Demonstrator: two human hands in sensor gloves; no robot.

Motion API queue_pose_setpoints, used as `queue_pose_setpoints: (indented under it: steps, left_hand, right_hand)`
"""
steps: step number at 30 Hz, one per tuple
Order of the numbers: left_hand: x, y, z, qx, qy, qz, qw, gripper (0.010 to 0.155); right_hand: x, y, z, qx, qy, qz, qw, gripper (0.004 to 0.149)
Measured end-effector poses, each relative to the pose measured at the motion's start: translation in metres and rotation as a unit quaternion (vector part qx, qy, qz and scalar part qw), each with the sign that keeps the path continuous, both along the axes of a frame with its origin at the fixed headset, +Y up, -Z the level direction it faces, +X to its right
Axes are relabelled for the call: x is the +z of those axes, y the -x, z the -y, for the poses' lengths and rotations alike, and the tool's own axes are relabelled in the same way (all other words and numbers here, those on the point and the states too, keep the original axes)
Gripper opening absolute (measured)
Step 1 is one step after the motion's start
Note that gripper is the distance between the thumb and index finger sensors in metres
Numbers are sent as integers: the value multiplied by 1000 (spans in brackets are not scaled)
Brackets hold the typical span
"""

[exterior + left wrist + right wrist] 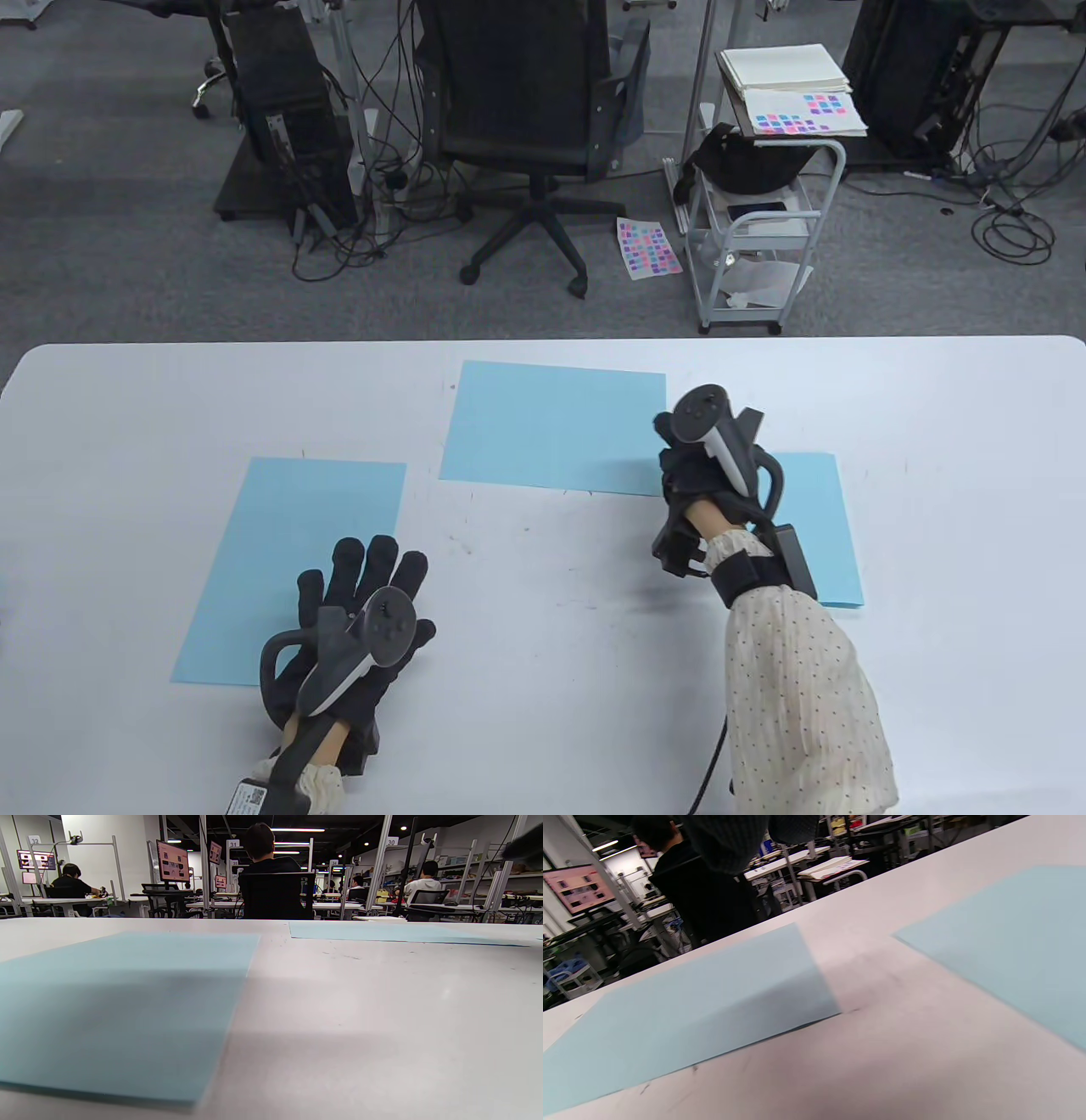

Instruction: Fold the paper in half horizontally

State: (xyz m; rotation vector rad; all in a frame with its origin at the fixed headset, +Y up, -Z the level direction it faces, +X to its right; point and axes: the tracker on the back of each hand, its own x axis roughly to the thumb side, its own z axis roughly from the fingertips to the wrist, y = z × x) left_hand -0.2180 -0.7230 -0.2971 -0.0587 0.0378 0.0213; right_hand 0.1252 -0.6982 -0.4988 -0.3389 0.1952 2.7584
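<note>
the step in hand looks like the reach for a sheet, with no fold begun on any of them. the left hand [356, 624] lies flat with its fingers spread, palm down on the near right corner of the left sheet [297, 552], which stretches away from it and to its left. the right hand [708, 471] hangs above the table with its fingers curled downward; whether the tips touch anything i cannot tell, since the tracker hides them from above and the right wrist view shows only a dark blur of glove at the top edge. just ahead of it and to its left lies the middle sheet [551, 427], whose near right corner sits under or just beside the fingers; the right sheet [819, 526] lies beneath the forearm and out to its right. to do this well, i judge the person should settle on one sheet, pin it with one flat palm, lift an edge with the other hand, bring it over until the corners meet, and only then press the crease. counted: three light blue sheets, all flat and unfolded, two gloved hands, one white table [543, 713].
</note>
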Motion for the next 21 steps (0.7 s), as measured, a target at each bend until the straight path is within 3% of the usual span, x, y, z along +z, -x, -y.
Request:
queue_pose_setpoints:
  steps: [6,14,21]
  left_hand:
    - [-1,2,0,5,4,1,1000,75]
    - [-1,2,0,8,10,6,1000,75]
    - [-2,4,2,7,15,2,1000,75]
  right_hand:
    - [-30,54,21,32,8,-66,997,57]
    - [-54,78,57,54,95,-104,989,65]
    - [-58,87,77,71,110,-135,982,68]
